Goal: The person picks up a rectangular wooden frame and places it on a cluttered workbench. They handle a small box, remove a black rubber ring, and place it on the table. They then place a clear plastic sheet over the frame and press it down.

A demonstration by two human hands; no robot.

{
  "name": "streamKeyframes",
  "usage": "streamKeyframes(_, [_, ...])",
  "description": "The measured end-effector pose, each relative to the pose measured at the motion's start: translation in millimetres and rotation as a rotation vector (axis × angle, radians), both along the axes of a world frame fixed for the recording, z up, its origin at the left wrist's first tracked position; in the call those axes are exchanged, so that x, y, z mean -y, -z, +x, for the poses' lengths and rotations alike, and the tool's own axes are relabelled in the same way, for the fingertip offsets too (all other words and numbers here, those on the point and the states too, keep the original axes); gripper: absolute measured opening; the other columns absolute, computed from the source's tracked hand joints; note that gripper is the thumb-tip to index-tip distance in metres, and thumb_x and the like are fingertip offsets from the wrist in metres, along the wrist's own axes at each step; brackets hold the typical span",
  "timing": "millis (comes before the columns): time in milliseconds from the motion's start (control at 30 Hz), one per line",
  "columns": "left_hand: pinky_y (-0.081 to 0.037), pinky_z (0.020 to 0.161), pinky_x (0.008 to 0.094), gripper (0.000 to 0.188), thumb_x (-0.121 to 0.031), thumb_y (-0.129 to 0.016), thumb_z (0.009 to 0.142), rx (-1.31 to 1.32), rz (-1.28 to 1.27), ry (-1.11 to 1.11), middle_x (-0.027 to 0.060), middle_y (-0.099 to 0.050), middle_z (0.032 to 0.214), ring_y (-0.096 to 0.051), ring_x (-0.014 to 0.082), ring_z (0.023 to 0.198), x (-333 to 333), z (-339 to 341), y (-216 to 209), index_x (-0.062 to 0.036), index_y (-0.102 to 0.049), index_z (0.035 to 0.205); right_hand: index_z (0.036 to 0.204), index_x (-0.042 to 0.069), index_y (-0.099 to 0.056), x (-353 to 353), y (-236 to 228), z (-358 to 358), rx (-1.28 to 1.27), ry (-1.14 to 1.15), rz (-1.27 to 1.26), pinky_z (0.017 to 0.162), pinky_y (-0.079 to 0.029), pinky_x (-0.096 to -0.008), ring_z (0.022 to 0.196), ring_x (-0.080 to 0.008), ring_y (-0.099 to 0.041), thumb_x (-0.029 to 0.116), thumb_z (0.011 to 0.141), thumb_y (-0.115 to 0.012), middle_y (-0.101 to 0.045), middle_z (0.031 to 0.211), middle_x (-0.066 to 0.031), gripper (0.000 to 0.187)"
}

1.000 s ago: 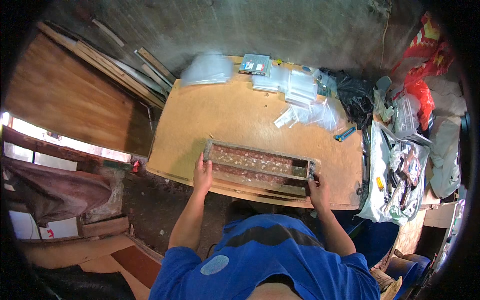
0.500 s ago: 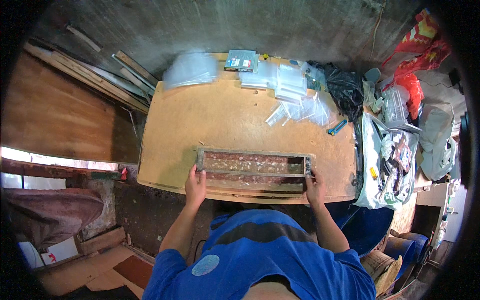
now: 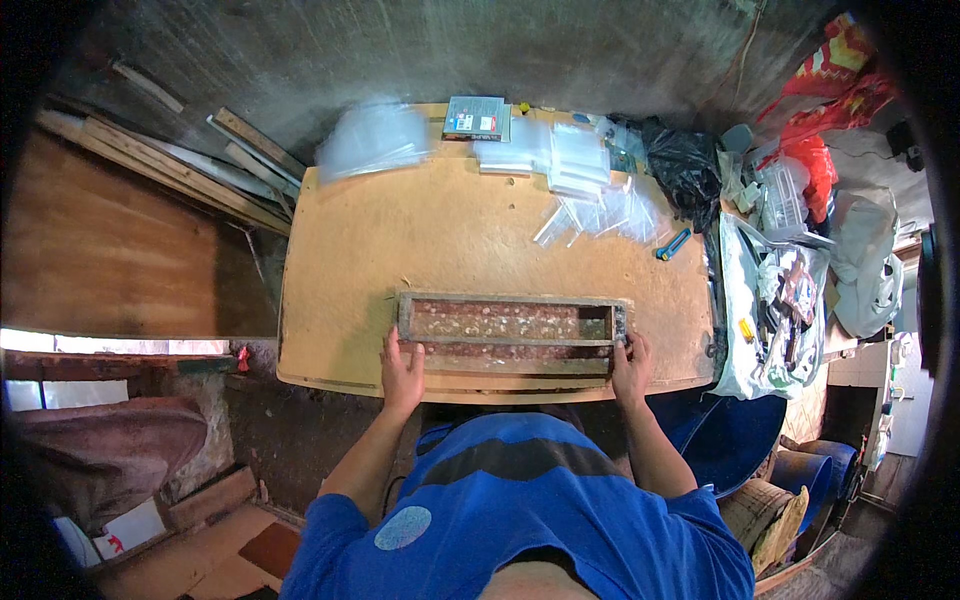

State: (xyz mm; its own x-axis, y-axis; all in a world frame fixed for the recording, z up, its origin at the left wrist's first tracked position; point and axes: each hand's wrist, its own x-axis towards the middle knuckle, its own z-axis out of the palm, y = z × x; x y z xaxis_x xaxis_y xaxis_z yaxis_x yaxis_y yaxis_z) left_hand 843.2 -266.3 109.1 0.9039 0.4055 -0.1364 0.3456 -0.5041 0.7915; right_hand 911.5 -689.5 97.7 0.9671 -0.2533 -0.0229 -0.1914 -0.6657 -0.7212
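A long, worn wooden frame box (image 3: 508, 343) with a stained reddish-brown inside lies at the front edge of the table. A small compartment sits at its right end. At the box's near left corner my left hand (image 3: 403, 377) has its thumb and fingers closed on the end. My right hand (image 3: 630, 372) likewise grips the right end, thumb over the near corner. The undersides of both grips are hidden. Farther back on the table are clear plastic strips (image 3: 600, 217) and a blue utility knife (image 3: 673, 244).
The wooden table (image 3: 350, 250) bears stacked clear plastic sheets (image 3: 370, 142) and a dark flat box (image 3: 477, 118) along the back. A black plastic bag (image 3: 683, 170) lies at the back right. Beyond the right edge stands a white-lined bin of odds and ends (image 3: 735, 345). Planks (image 3: 160, 165) lean at the left.
The view has shifted slightly. Both hands keep hold of the box's ends; my left hand has turned a little, its fingers drawn toward the near corner.
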Motion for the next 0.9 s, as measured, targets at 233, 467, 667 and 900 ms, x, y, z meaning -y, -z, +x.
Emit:
streamKeyframes(233, [-0.035,0.112,0.0476,0.065,-0.034,-0.054,0.102,-0.034,0.023,0.045,0.0289,-0.042,0.147,-0.044,0.0429,0.133,-5,1,-5,0.0051,-0.031,0.149,0.124,-0.002,-0.061,-4,-1,-3,-0.009,0.015,0.033,0.091,-0.046,-0.0374,0.101,-0.0289,-0.056,0.015,0.095,-0.062,-0.056,0.128,-0.0201,0.032])
streamKeyframes(467, [-0.037,0.110,0.0481,0.054,-0.035,-0.050,0.103,-0.022,0.049,0.092,0.0245,-0.050,0.140,-0.047,0.0410,0.131,-29,9,-10,0.0006,-0.044,0.143,0.124,-0.001,-0.061,-2,0,3,-0.089,0.056,0.079,0.096,-0.044,-0.0381,0.105,-0.0300,-0.057,0.016,0.095,-0.063,-0.059,0.124,-0.0203,0.034])
streamKeyframes(667, [-0.031,0.115,0.0498,0.047,-0.030,-0.051,0.101,0.047,0.342,0.011,0.0218,-0.049,0.142,-0.041,0.0407,0.135,-76,29,3,-0.0044,-0.048,0.141,0.126,0.004,-0.060,-6,-12,36,0.124,0.155,-0.213,0.102,-0.044,-0.0410,0.115,-0.0337,-0.058,0.020,0.094,-0.065,-0.061,0.124,-0.0193,0.036])
streamKeyframes(900, [-0.010,0.121,0.0605,0.052,-0.031,-0.048,0.103,-0.100,0.591,0.001,0.0184,-0.026,0.158,-0.014,0.0415,0.150,-77,49,14,-0.0104,-0.038,0.150,0.125,0.003,-0.060,-66,-25,123,0.096,-0.029,-0.232,0.102,-0.045,-0.0430,0.119,-0.0370,-0.058,0.023,0.093,-0.066,-0.060,0.127,-0.0205,0.039])
